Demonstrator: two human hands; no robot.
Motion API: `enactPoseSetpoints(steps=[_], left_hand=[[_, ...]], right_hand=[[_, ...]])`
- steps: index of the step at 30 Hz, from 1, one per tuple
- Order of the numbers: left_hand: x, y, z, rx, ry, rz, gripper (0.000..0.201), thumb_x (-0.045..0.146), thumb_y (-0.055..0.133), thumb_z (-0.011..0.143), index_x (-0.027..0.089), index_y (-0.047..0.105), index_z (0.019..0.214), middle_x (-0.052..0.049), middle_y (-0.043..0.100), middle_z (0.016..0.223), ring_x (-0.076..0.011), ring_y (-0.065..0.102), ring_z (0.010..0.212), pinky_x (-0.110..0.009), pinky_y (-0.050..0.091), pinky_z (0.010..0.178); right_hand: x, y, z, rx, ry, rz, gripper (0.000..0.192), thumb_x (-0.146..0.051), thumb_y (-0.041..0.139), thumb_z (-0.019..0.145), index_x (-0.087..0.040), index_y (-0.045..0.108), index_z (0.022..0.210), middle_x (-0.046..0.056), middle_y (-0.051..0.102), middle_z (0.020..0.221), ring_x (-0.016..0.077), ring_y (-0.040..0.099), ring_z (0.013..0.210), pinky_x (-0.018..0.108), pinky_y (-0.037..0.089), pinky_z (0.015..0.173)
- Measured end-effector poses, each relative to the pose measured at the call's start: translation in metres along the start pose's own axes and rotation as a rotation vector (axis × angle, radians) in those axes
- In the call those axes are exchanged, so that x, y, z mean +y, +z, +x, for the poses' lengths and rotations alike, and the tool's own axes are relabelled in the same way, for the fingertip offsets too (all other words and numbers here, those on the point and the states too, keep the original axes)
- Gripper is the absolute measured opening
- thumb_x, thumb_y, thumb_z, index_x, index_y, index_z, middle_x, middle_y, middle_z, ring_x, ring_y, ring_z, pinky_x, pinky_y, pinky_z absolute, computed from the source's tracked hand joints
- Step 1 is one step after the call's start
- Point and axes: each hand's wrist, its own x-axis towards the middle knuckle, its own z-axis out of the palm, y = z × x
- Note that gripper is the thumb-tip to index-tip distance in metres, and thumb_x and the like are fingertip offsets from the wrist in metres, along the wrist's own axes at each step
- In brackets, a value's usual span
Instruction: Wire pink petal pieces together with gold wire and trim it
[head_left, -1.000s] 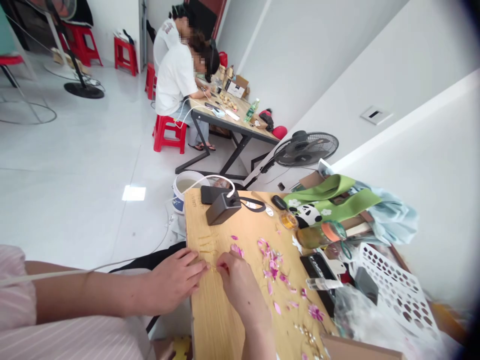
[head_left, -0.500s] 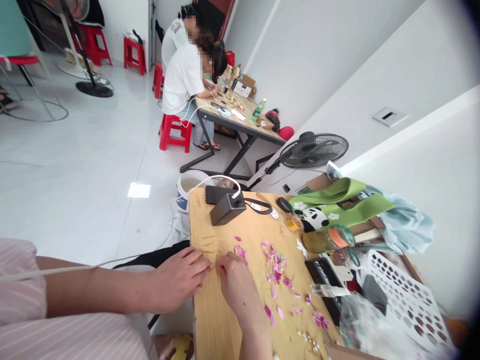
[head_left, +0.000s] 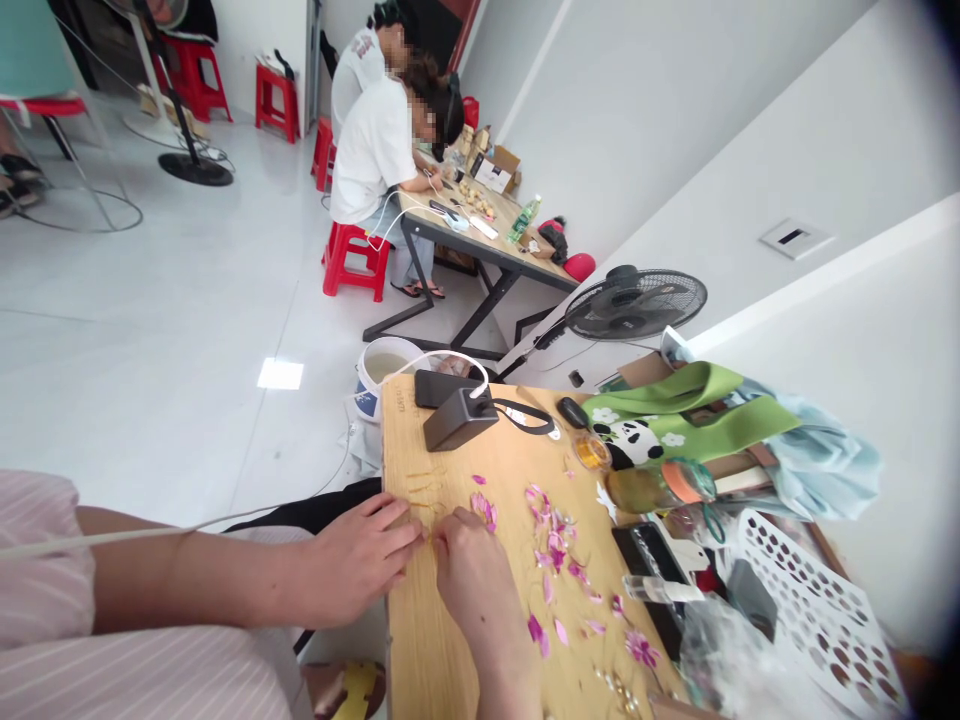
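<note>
My left hand (head_left: 360, 560) rests at the table's near left edge, fingers bent and drawn together, fingertips pointing right. Close beside it, my right hand (head_left: 476, 570) is curled in a pinch over the wood, its fingertips almost meeting those of the left. Whatever lies between the fingertips is hidden or too small to name. Just beyond them, several thin yellow strands (head_left: 426, 474) lie on the tabletop. Pink-purple petals (head_left: 555, 540) are scattered to the right of my right hand, with a small cluster (head_left: 484, 510) right by its knuckles.
A black box-shaped device (head_left: 459, 420) with a white cable stands beyond my hands. Farther right are a jar (head_left: 637, 487), a green panda bag (head_left: 690, 400) and a clear plastic bag (head_left: 727, 650). A white bucket (head_left: 371, 375) is past the table corner. Two people sit at another table (head_left: 502, 245).
The view has shifted slightly, so the surroundings sit a little differently. My hands keep nearly the same pose, with the right wrist turned very slightly.
</note>
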Motion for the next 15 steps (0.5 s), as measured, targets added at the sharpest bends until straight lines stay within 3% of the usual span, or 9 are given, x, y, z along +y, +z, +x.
enactPoseSetpoints(steps=[15], left_hand=[[-0.0016, 0.0026, -0.0011, 0.003, 0.010, 0.004, 0.029, 0.032, 0.053, 0.091, 0.017, 0.061, 0.115, -0.009, 0.061, 0.110, -0.0268, 0.047, 0.111, -0.044, 0.032, 0.102]], right_hand=[[0.0000, -0.0008, 0.0031, -0.016, -0.023, -0.039, 0.025, 0.001, 0.046, 0.081, -0.017, 0.064, 0.080, 0.005, 0.064, 0.087, 0.0191, 0.058, 0.086, 0.028, 0.032, 0.064]])
